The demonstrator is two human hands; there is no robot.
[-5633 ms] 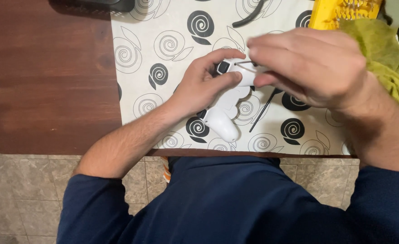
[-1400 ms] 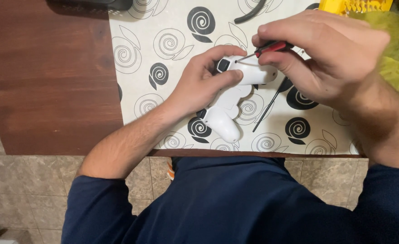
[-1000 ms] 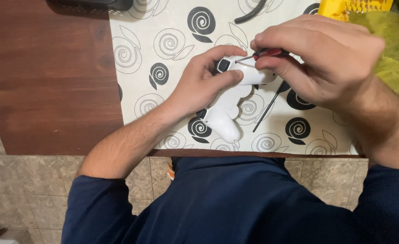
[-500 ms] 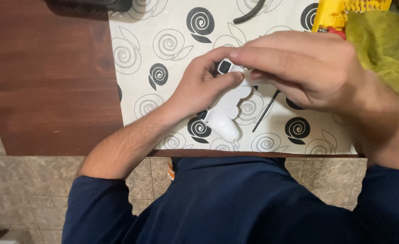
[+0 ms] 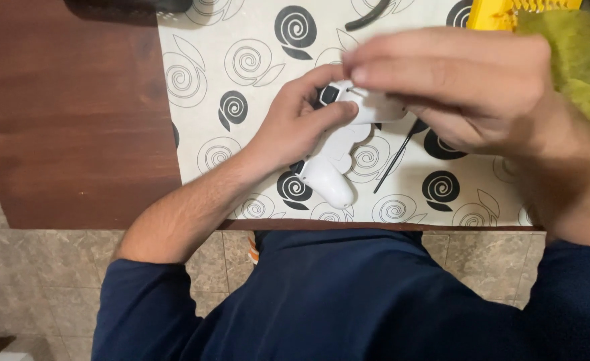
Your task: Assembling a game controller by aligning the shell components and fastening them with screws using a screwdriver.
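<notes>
We see a person's two bare hands over a wooden worktop (image 5: 74,134) covered partly by a white mat with black spirals (image 5: 241,67). Our left hand (image 5: 295,127) curls its fingers (image 5: 338,113) closed around a white game controller (image 5: 338,157), which lies on the mat right under both hands. Our right hand (image 5: 469,87) hovers just above, its fingers pinched together at the controller's top edge; we cannot tell what they grip. A thin black tool (image 5: 395,160) lies just below the right fingers. A green cloth (image 5: 582,60) sits beyond them, near a yellow object (image 5: 492,13).
</notes>
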